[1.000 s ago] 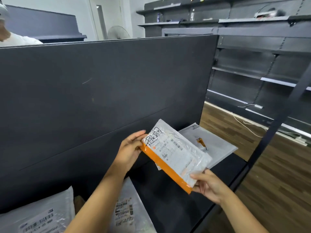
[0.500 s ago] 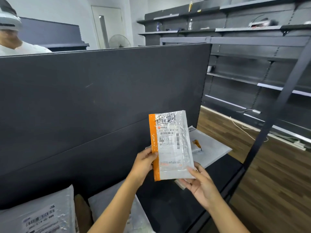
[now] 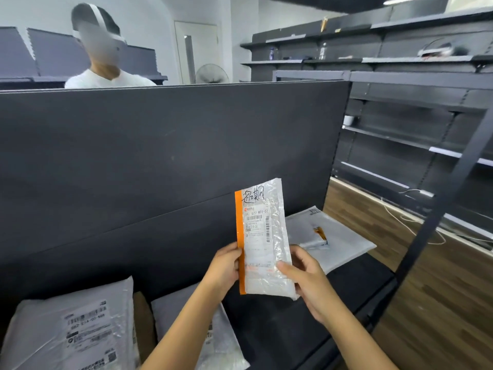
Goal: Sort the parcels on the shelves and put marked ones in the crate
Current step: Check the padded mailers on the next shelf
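Fronting a dark shelf [image 3: 333,295], wood-floored stockroom; left hand [image 3: 224,268] and right hand [image 3: 309,279] pinch orange-edged parcel [image 3: 262,236], upright, raised higher than before.

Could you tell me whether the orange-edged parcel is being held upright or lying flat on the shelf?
Upright: both hands, left hand and right hand, hold the orange-edged parcel by its lower part, above the shelf.

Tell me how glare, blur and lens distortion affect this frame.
Head view: glare streaks the clear plastic orange-edged parcel, yet its label and handwritten mark stay legible; wide-angle distortion bows the dark shelf post on the right; both hands look sharp, without motion blur.
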`<state>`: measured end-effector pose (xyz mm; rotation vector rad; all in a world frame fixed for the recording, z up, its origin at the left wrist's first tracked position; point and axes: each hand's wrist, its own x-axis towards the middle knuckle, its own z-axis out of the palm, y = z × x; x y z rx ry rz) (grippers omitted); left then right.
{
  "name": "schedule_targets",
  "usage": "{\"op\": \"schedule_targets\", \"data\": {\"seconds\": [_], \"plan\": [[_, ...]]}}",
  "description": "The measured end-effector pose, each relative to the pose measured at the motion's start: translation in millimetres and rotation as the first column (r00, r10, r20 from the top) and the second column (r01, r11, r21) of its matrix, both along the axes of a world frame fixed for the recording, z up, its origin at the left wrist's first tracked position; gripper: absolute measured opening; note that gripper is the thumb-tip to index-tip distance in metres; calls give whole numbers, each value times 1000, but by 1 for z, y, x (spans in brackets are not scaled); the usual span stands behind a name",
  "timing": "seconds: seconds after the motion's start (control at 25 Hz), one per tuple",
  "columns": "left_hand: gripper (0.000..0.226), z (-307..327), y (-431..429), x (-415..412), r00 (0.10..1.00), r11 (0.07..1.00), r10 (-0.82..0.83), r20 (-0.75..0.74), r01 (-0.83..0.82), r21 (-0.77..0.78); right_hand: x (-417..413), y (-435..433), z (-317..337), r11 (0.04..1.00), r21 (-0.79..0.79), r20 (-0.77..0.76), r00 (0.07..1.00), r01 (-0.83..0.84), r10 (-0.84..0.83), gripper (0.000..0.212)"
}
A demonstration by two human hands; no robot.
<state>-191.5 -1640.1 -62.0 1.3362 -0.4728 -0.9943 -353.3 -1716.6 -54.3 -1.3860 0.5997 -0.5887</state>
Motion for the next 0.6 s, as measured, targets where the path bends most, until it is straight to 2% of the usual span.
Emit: {"op": "schedule_targets", "data": {"seconds": [0.2, 0.36, 0.6], "plan": [[31, 18, 22, 1, 993, 995, 87, 85, -82, -60, 8, 3, 0, 994, 110, 69, 997, 21, -28, 26], [30, 30, 35, -12, 980, 991, 65, 187, -42, -126, 12, 3, -6, 982, 178, 92, 992, 68, -86, 27], [31, 30, 37, -27, 978, 987, 22, 209, 12, -163, 1, 2, -6, 971, 214, 109, 985, 105, -131, 27]]}}
